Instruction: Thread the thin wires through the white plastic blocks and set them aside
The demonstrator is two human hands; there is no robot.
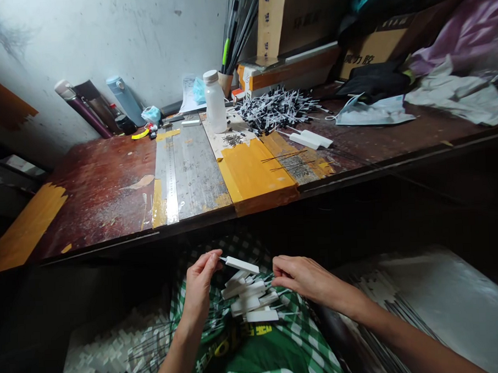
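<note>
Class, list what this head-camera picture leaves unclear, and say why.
Head view: whether the right hand pinches anything; the hand itself, curled inward, hides it.
Head view: the ruler's markings; too small to read.
Head view: the black-and-white heap's count; its pieces overlap.
Head view: the white-block pile's full extent; the bottom edge cuts it off.

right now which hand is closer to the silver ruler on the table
Left. The left hand is in front of the table, slightly right of the silver ruler; the right hand is farther right.
</note>
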